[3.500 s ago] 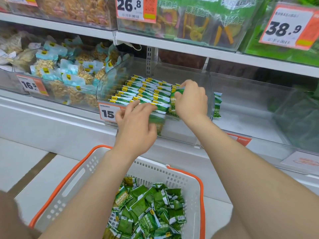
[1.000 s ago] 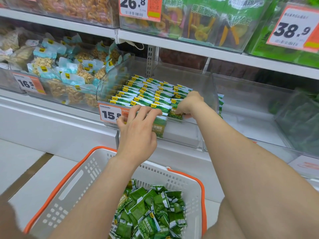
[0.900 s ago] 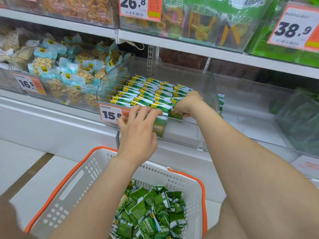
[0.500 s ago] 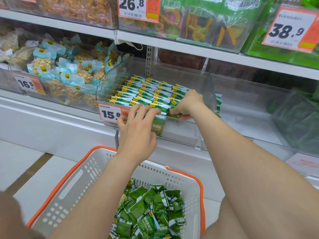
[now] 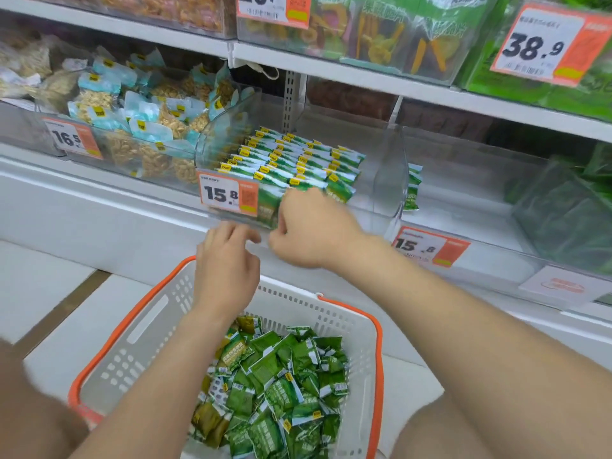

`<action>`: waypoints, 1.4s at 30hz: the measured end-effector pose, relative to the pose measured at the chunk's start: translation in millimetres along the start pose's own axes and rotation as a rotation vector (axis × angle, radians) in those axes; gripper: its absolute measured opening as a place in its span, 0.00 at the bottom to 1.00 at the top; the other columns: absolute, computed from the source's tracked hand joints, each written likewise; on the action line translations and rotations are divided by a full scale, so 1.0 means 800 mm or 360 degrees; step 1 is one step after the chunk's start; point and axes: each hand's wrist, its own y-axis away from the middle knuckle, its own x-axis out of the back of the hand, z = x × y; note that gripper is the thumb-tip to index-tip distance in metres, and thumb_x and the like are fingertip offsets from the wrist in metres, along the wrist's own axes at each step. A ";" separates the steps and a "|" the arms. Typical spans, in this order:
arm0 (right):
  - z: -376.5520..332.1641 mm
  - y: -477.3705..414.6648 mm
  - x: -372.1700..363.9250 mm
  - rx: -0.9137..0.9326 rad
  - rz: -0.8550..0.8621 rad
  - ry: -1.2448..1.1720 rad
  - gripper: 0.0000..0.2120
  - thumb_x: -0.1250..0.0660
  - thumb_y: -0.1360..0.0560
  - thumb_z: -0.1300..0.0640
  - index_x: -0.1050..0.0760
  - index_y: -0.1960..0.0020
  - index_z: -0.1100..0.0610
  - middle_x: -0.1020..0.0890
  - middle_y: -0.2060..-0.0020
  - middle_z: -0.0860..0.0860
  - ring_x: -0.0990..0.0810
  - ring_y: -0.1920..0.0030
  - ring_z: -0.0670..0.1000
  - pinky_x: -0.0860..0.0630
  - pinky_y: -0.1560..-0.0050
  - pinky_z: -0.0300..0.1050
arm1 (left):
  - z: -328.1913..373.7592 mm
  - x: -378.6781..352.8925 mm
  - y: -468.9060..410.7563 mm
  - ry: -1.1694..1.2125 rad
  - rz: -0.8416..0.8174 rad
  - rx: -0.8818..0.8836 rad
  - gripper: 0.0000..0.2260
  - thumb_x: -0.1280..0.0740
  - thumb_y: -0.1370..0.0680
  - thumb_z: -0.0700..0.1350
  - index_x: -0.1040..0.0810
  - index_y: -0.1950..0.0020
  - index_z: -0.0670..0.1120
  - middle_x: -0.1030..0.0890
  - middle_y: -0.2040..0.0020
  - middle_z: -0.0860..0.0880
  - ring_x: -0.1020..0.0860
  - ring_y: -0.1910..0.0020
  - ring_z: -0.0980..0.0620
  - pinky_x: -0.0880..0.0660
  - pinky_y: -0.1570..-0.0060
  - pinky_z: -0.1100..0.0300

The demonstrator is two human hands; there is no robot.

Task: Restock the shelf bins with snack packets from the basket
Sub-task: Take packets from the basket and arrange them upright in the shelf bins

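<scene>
Green snack packets [image 5: 298, 160] stand in neat rows inside a clear shelf bin [image 5: 390, 167] with a 15.8 price tag [image 5: 228, 195] on its front. Below it, a white basket with an orange rim [image 5: 377, 359] holds a loose heap of the same green packets [image 5: 281, 385]. My left hand [image 5: 228, 260] hovers over the basket's far edge, below the bin, with relaxed fingers and nothing in it. My right hand [image 5: 311, 230] is just in front of the bin's lower front wall. Its fingers are curled under and no packet shows in it.
The bin on the left holds blue-topped nut packets [image 5: 139, 120]. The clear bin on the right [image 5: 480, 200] has a few green packets [image 5: 412, 187] at its left wall. An upper shelf [image 5: 364, 74] with more bins overhangs. My knees flank the basket on the pale floor.
Both hands have come out of the bin and dropped toward the basket. The right hand has let go of the packet it was setting at the front of the rows.
</scene>
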 end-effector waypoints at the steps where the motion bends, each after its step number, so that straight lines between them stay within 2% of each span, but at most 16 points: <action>1: -0.009 0.012 -0.014 0.0059 -0.0182 0.0062 0.08 0.34 0.25 0.50 0.28 0.58 0.54 0.31 0.64 0.50 0.28 0.60 0.60 0.30 0.61 0.47 | -0.014 -0.007 0.010 -0.0037 -0.0194 0.0037 0.12 0.32 0.27 0.34 0.21 0.49 0.50 0.22 0.49 0.47 0.24 0.48 0.41 0.27 0.51 0.46; 5: -0.035 0.045 -0.090 0.0325 -0.0690 0.0345 0.07 0.35 0.22 0.55 0.24 0.44 0.52 0.22 0.52 0.52 0.27 0.63 0.54 0.31 0.65 0.46 | -0.059 -0.027 0.062 -0.0211 -0.0865 0.0180 0.17 0.34 0.26 0.37 0.35 0.66 0.56 0.23 0.59 0.48 0.20 0.55 0.40 0.25 0.59 0.50; 9: -0.055 0.057 -0.143 0.0489 -0.0976 0.0639 0.05 0.34 0.22 0.57 0.25 0.47 0.54 0.28 0.60 0.50 0.27 0.65 0.51 0.27 0.64 0.48 | -0.094 -0.044 0.116 -0.0494 -0.1338 0.0323 0.13 0.36 0.24 0.40 0.33 0.64 0.54 0.24 0.60 0.51 0.21 0.56 0.43 0.22 0.56 0.51; 11: -0.059 0.056 -0.152 0.0551 -0.1098 0.0696 0.03 0.34 0.21 0.58 0.28 0.49 0.54 0.31 0.61 0.50 0.29 0.65 0.50 0.28 0.65 0.48 | -0.111 -0.054 0.139 -0.0563 -0.1558 0.0368 0.09 0.37 0.22 0.39 0.27 0.59 0.52 0.21 0.56 0.49 0.21 0.55 0.44 0.21 0.54 0.50; 14: -0.060 0.049 -0.162 0.0645 -0.1262 0.0741 0.05 0.35 0.20 0.59 0.25 0.44 0.56 0.25 0.58 0.50 0.26 0.64 0.49 0.28 0.68 0.46 | -0.130 -0.073 0.175 -0.0689 -0.1865 0.0376 0.06 0.37 0.19 0.40 0.22 0.47 0.47 0.18 0.47 0.45 0.19 0.49 0.43 0.20 0.49 0.50; 17: -0.063 0.041 -0.170 0.0711 -0.1299 0.0702 0.09 0.36 0.21 0.62 0.24 0.41 0.57 0.21 0.53 0.52 0.25 0.63 0.49 0.31 0.72 0.44 | -0.151 -0.094 0.212 -0.0793 -0.2323 0.0332 0.16 0.37 0.19 0.34 0.23 0.32 0.43 0.21 0.36 0.42 0.20 0.38 0.41 0.21 0.42 0.50; 19: -0.067 0.035 -0.173 0.0755 -0.1287 0.0661 0.08 0.37 0.21 0.63 0.26 0.43 0.57 0.23 0.56 0.51 0.25 0.63 0.49 0.31 0.72 0.45 | -0.160 -0.102 0.226 -0.0813 -0.2495 0.0337 0.24 0.39 0.19 0.33 0.28 0.24 0.48 0.32 0.23 0.40 0.25 0.30 0.37 0.23 0.37 0.46; 22: -0.070 0.027 -0.176 0.0792 -0.1263 0.0637 0.05 0.38 0.20 0.63 0.28 0.45 0.56 0.27 0.59 0.50 0.26 0.65 0.49 0.32 0.72 0.44 | -0.157 -0.104 0.231 -0.0831 -0.2537 0.0309 0.28 0.39 0.18 0.34 0.33 0.21 0.55 0.42 0.19 0.43 0.26 0.30 0.35 0.23 0.38 0.43; 25: -0.070 0.020 -0.180 0.0787 -0.1270 0.0646 0.04 0.39 0.19 0.62 0.31 0.46 0.55 0.28 0.59 0.50 0.27 0.65 0.49 0.32 0.72 0.44 | -0.162 -0.113 0.232 -0.0783 -0.2509 0.0367 0.27 0.36 0.20 0.33 0.33 0.23 0.49 0.35 0.23 0.42 0.24 0.34 0.38 0.22 0.38 0.45; 28: -0.070 0.015 -0.182 0.0788 -0.1298 0.0668 0.07 0.39 0.19 0.63 0.29 0.42 0.56 0.26 0.55 0.51 0.28 0.64 0.48 0.33 0.72 0.44 | -0.169 -0.118 0.231 -0.0743 -0.2456 0.0417 0.24 0.27 0.23 0.39 0.30 0.29 0.44 0.27 0.32 0.42 0.22 0.38 0.41 0.21 0.40 0.47; 31: -0.070 0.012 -0.181 0.0805 -0.1303 0.0677 0.09 0.39 0.19 0.63 0.26 0.40 0.57 0.26 0.56 0.50 0.28 0.65 0.48 0.33 0.72 0.43 | -0.169 -0.118 0.229 -0.0709 -0.2377 0.0450 0.17 0.30 0.22 0.41 0.27 0.34 0.43 0.24 0.40 0.44 0.22 0.44 0.44 0.20 0.45 0.50; 33: -0.069 0.010 -0.175 0.0795 -0.1297 0.0671 0.07 0.39 0.19 0.61 0.25 0.43 0.57 0.26 0.57 0.50 0.28 0.65 0.48 0.34 0.72 0.43 | -0.166 -0.116 0.220 -0.0548 -0.2274 0.0560 0.16 0.32 0.21 0.43 0.30 0.35 0.43 0.23 0.41 0.44 0.22 0.44 0.44 0.21 0.46 0.49; 35: -0.065 0.009 -0.164 0.0738 -0.1303 0.0679 0.05 0.39 0.19 0.61 0.26 0.52 0.57 0.25 0.60 0.51 0.29 0.66 0.49 0.35 0.71 0.43 | -0.157 -0.113 0.198 -0.0338 -0.2189 0.0635 0.11 0.33 0.20 0.47 0.29 0.42 0.44 0.24 0.49 0.45 0.24 0.50 0.44 0.25 0.52 0.51; 38: -0.048 0.002 -0.141 0.0610 -0.1327 0.0701 0.11 0.39 0.19 0.63 0.31 0.61 0.57 0.26 0.63 0.51 0.31 0.68 0.50 0.36 0.71 0.42 | -0.123 -0.096 0.144 0.0062 -0.2045 0.0770 0.08 0.34 0.19 0.50 0.28 0.48 0.46 0.24 0.53 0.46 0.27 0.57 0.46 0.30 0.57 0.54; 40: -0.029 -0.002 -0.120 0.0515 -0.1283 0.0687 0.06 0.40 0.20 0.64 0.26 0.53 0.58 0.23 0.56 0.53 0.26 0.63 0.52 0.31 0.68 0.44 | -0.094 -0.076 0.107 0.0395 -0.1930 0.0824 0.09 0.36 0.17 0.52 0.27 0.51 0.47 0.26 0.57 0.46 0.29 0.60 0.47 0.32 0.58 0.56; 42: -0.007 -0.004 -0.102 0.0414 -0.1239 0.0662 0.12 0.39 0.21 0.63 0.25 0.38 0.57 0.21 0.45 0.55 0.20 0.52 0.56 0.21 0.57 0.50 | -0.067 -0.053 0.078 0.0701 -0.1817 0.0900 0.08 0.35 0.15 0.53 0.22 0.46 0.49 0.24 0.55 0.48 0.25 0.58 0.47 0.23 0.58 0.54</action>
